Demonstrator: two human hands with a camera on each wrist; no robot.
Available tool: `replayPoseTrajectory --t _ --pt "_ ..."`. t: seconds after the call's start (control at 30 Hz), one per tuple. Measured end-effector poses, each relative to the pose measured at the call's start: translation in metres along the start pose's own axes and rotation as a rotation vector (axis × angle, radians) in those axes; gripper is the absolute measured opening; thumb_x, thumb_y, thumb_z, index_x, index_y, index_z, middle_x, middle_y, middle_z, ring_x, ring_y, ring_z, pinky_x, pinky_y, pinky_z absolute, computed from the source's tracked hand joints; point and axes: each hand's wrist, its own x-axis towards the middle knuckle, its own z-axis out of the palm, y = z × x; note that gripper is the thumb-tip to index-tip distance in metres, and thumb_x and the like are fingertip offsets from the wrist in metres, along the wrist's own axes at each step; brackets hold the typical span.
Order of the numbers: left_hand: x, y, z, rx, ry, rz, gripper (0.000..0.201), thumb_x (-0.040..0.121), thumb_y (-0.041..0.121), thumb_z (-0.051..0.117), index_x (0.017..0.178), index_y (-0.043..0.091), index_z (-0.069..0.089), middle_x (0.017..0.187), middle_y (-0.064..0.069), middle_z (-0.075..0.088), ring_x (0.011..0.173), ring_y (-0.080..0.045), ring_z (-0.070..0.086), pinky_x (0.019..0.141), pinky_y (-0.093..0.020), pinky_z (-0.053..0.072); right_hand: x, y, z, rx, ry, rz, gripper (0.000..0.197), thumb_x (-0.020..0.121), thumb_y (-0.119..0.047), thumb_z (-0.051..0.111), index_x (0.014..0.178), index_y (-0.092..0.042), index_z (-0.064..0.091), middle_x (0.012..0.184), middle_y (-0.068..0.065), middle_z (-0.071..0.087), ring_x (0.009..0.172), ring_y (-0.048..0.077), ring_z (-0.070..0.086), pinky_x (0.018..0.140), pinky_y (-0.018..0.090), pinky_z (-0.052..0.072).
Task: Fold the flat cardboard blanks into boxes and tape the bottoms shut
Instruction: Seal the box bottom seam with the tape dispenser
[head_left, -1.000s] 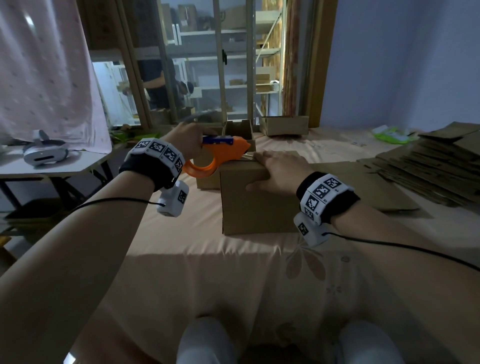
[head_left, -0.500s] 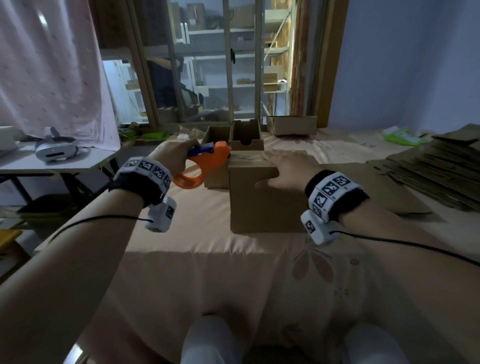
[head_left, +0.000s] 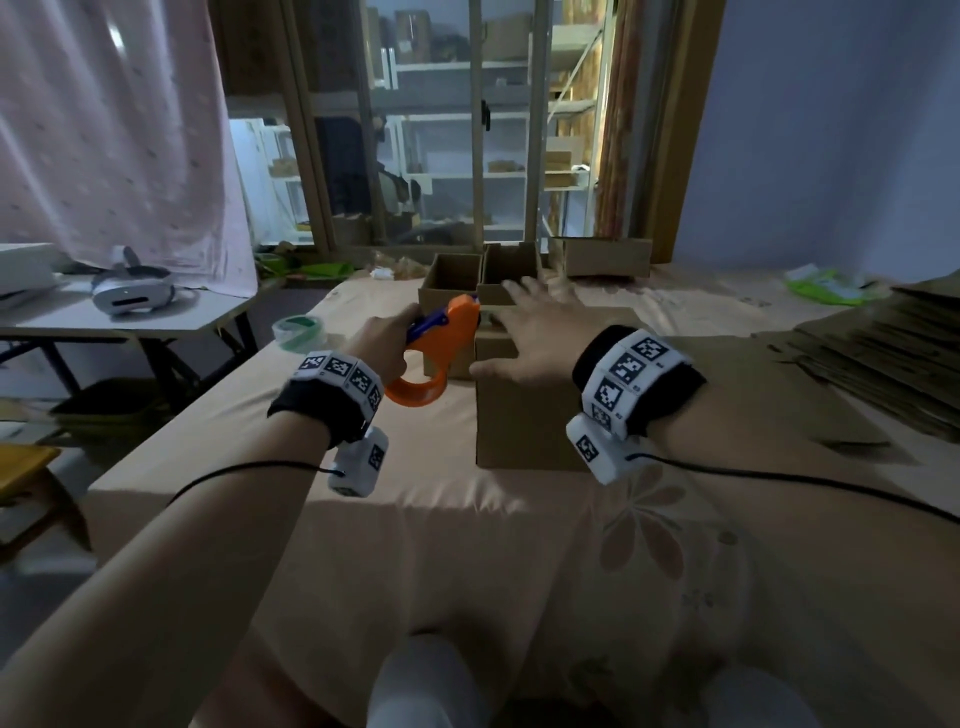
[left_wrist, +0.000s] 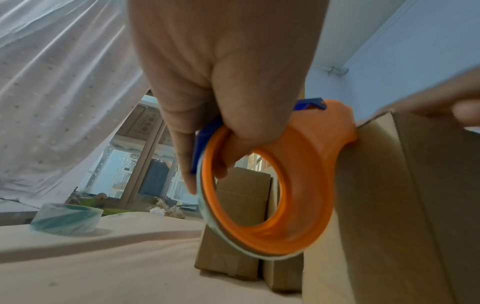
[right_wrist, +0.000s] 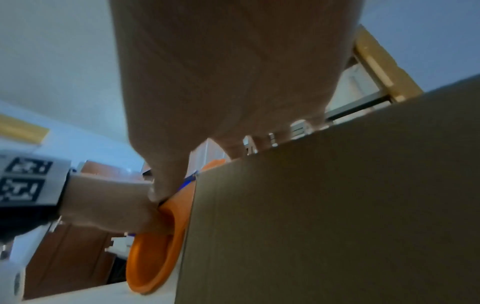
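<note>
A folded cardboard box (head_left: 524, 421) stands on the cloth-covered table (head_left: 415, 545), flaps closed on top. My left hand (head_left: 387, 338) grips an orange tape dispenser (head_left: 436, 353) with a blue part, and its nose touches the box's upper left edge. In the left wrist view my fingers (left_wrist: 233, 115) curl through the dispenser ring (left_wrist: 272, 195) beside the box wall (left_wrist: 389, 205). My right hand (head_left: 530, 332) lies flat with spread fingers on the box top. The right wrist view looks along the box side (right_wrist: 324, 216) to the dispenser (right_wrist: 155, 257).
Two open-topped boxes (head_left: 483, 280) stand just behind, and another box (head_left: 602, 257) farther back. A stack of flat blanks (head_left: 893, 353) lies at the right. A spare tape roll (head_left: 298, 332) sits at the table's left edge. A side table (head_left: 104, 317) with a headset stands left.
The dispenser has slid left across the box top to its left edge and tipped down over it. My right hand has shifted farther forward on the top with fingers spread.
</note>
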Motion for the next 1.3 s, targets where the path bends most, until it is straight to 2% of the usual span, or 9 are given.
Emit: replayPoseTrajectory --t 0.1,0.33,0.4,0.5,0.57,0.73,0.93,1.1,1.3 --pt "-0.002 0.000 0.004 -0.044 -0.009 -0.008 0.048 0.086 -0.006 0.048 0.127 0.018 0.042 0.082 -0.007 0.054 0.070 -0.025 0.052 0.063 -0.033 0.039 0.003 -0.011 0.006 0.063 0.006 -0.002 0.096 0.086 -0.075 0.039 0.154 -0.012 0.015 0.162 0.012 0.012 0.149 0.031 0.012 0.121 0.049 0.010" --pt "-0.005 -0.001 0.014 -0.088 -0.004 -0.028 0.045 0.085 -0.005 0.048 0.123 0.018 0.042 0.074 -0.004 0.056 0.057 -0.017 0.049 0.055 -0.027 0.038 0.008 -0.006 0.014 0.075 0.120 -0.013 0.087 0.083 -0.066 0.056 0.149 -0.015 0.032 0.153 0.008 0.038 0.137 0.026 0.038 0.113 0.043 0.033" --pt "-0.007 0.001 0.015 -0.080 0.005 -0.026 0.043 0.086 -0.005 0.047 0.122 0.018 0.042 0.065 0.003 0.047 0.053 -0.010 0.044 0.046 -0.021 0.030 0.009 -0.001 0.014 0.058 0.148 -0.040 0.087 0.081 -0.069 0.055 0.148 -0.018 0.034 0.150 0.006 0.042 0.137 0.025 0.039 0.117 0.045 0.026" --pt "-0.007 0.002 0.015 -0.090 0.006 -0.032 0.042 0.087 -0.005 0.047 0.121 0.018 0.042 0.065 0.003 0.046 0.052 -0.010 0.044 0.045 -0.020 0.027 0.009 0.005 0.020 0.008 0.120 0.010 0.099 0.077 -0.078 0.051 0.154 -0.026 0.018 0.162 0.009 0.015 0.148 0.031 0.013 0.119 0.055 0.009" --pt "-0.007 0.003 0.017 -0.125 -0.008 -0.041 0.042 0.086 -0.005 0.047 0.120 0.018 0.042 0.070 -0.002 0.053 0.053 -0.011 0.046 0.049 -0.021 0.031 0.010 0.007 0.020 0.056 0.062 0.052 0.102 0.074 -0.079 0.053 0.154 -0.032 0.012 0.162 0.012 0.009 0.148 0.036 0.013 0.118 0.056 0.014" --pt "-0.011 0.009 0.019 -0.175 -0.006 -0.043 0.042 0.084 -0.007 0.046 0.119 0.017 0.043 0.071 0.000 0.051 0.059 -0.016 0.048 0.056 -0.027 0.036 0.009 0.016 0.015 0.094 0.057 0.034 0.099 0.072 -0.073 0.063 0.152 -0.039 0.017 0.154 0.009 0.032 0.140 0.032 0.027 0.111 0.048 0.030" --pt "-0.012 0.010 0.020 -0.199 -0.009 -0.041 0.044 0.084 -0.008 0.047 0.121 0.016 0.043 0.081 -0.004 0.052 0.071 -0.023 0.053 0.063 -0.032 0.038 0.011 0.019 0.015 0.123 0.002 0.057 0.100 0.071 -0.076 0.061 0.152 -0.045 0.010 0.160 0.016 0.014 0.147 0.037 0.008 0.117 0.053 0.010" --pt "-0.010 0.008 0.020 -0.186 -0.021 -0.034 0.044 0.084 -0.008 0.046 0.121 0.017 0.042 0.087 -0.011 0.059 0.073 -0.027 0.056 0.063 -0.034 0.041 0.013 0.026 0.013 0.105 -0.047 0.058 0.109 0.065 -0.075 0.067 0.150 -0.050 0.004 0.155 0.019 0.025 0.142 0.038 0.020 0.113 0.052 0.028" --pt "-0.004 -0.001 0.015 -0.143 0.003 -0.045 0.044 0.086 -0.004 0.047 0.122 0.020 0.041 0.071 0.000 0.053 0.058 -0.014 0.049 0.053 -0.025 0.036 0.008 0.025 0.014 0.150 -0.016 0.042 0.104 0.067 -0.073 0.069 0.150 -0.051 0.009 0.158 0.018 0.022 0.145 0.036 0.022 0.117 0.052 0.017"
